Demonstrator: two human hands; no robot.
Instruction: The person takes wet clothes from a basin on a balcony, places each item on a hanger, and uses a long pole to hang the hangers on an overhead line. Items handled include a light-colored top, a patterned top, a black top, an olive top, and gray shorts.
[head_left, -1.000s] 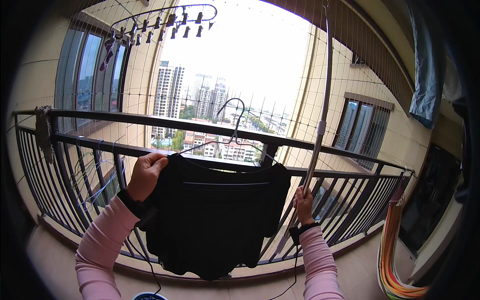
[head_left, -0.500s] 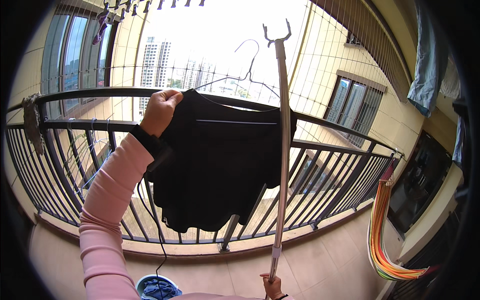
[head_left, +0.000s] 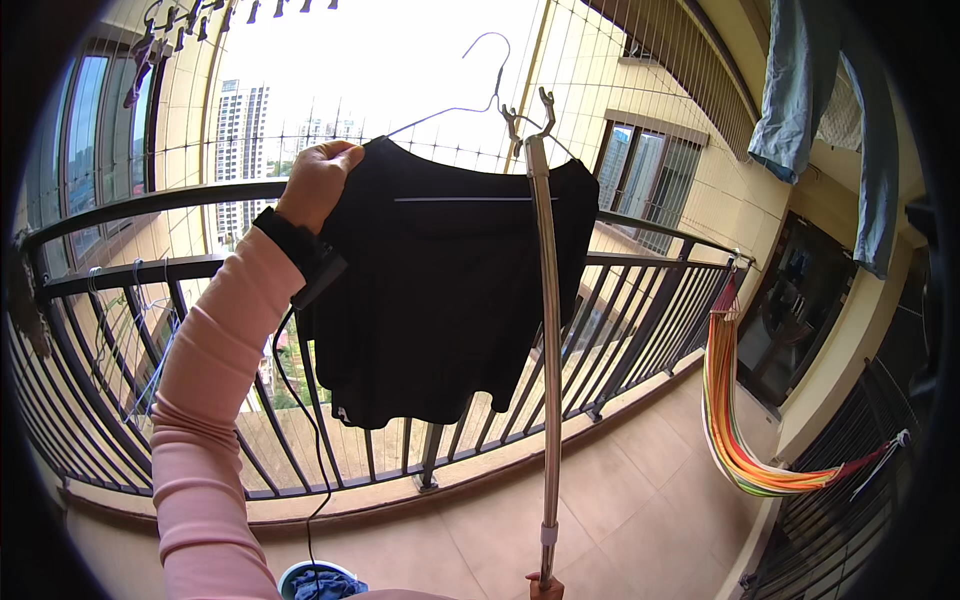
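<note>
A black top hangs on a thin wire hanger whose hook points up. My left hand pinches the top and hanger together at the left shoulder. At the lower edge my right hand is closed around the bottom of a metal clothes pole; only part of that hand shows. The pole stands nearly upright in front of the top's right side. Its forked head is beside the hanger's right arm, below the hook; I cannot tell whether they touch.
Behind the top runs a dark balcony railing. A tub of blue cloth stands on the floor. At right hang a striped hammock and blue trousers. A clip rack is at upper left, with spare hangers on the railing.
The pole's fork has come down and left, from above the hanger's shoulders to beside its neck. The top appears slightly higher, and the view has shifted right.
</note>
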